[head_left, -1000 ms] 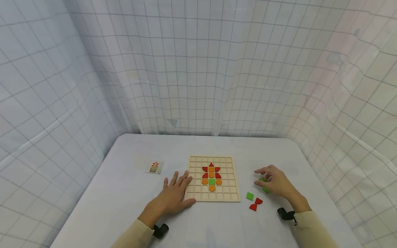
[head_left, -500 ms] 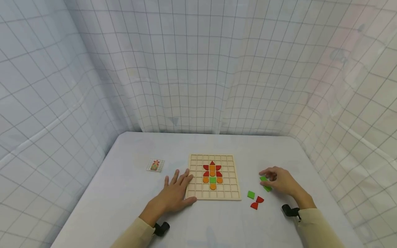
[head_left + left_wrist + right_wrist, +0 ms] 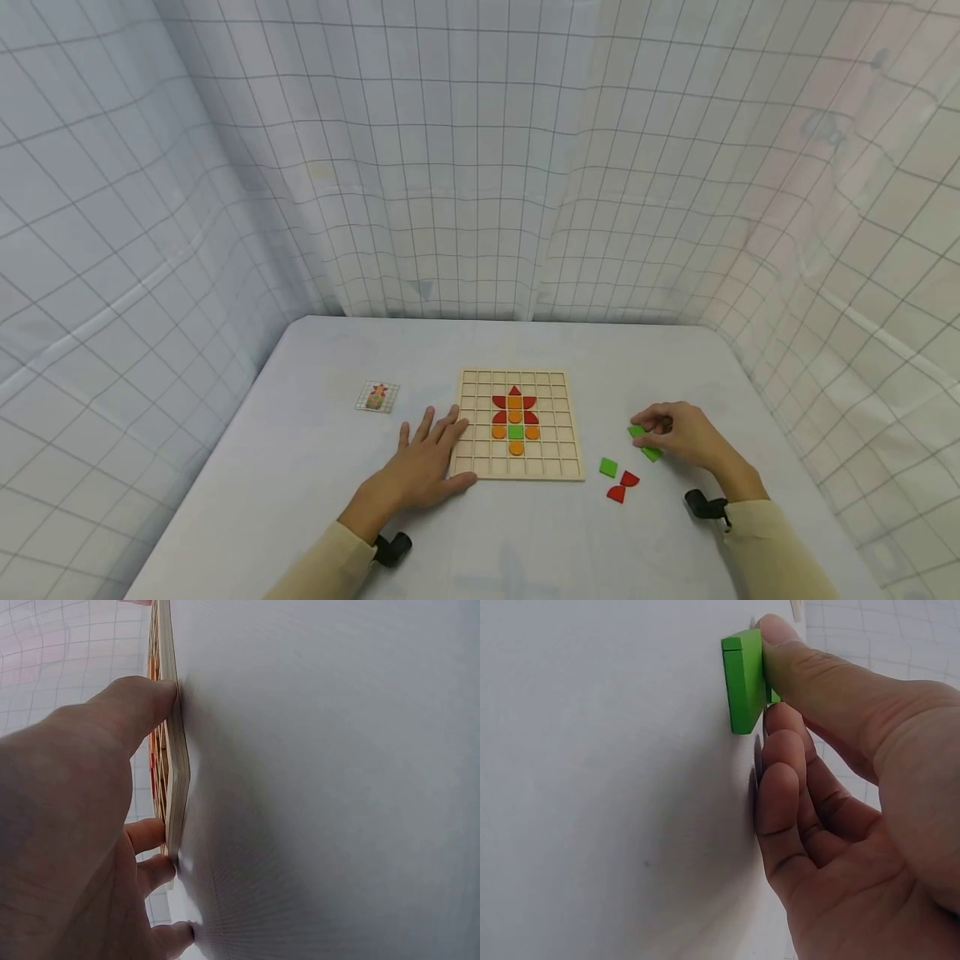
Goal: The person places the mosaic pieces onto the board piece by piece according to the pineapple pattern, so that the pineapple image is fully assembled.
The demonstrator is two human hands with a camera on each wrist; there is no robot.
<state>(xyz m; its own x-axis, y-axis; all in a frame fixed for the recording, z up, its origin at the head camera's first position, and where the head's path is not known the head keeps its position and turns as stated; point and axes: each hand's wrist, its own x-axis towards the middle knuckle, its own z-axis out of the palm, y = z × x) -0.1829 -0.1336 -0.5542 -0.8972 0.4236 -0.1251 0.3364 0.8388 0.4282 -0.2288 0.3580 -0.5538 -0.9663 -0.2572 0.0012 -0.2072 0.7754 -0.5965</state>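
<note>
The green piece [image 3: 637, 432] sat right of centre in the lower half of the head view, on the white table [image 3: 300, 467], and picking it up was, as I judged it, the step in hand. Going left to right: the small pattern card [image 3: 377, 397] lay at lower left of centre; my left hand [image 3: 423, 471] lay flat with straight fingers against the left edge of the wooden grid board [image 3: 517, 471], thumb on its near corner, and the left wrist view showed the same bracing [image 3: 90, 787] along the board's edge [image 3: 177, 765]. On the board sat the red and orange flower with one green square. Right of the board lay a loose green square [image 3: 607, 467] and two red pieces [image 3: 622, 486]. Further right, my right hand [image 3: 678, 433] pinched the green piece; the right wrist view showed the thumb [image 3: 802, 667] pressing it [image 3: 742, 682] tilted up off the table against the fingertips. A second green piece [image 3: 651, 453] lay just beside it.

I reckoned the next move called for lifting it clear and carrying it left to a free cell.

Against the frame a second earlier, the right hand had drawn in and closed on the piece; the left hand had stayed put
</note>
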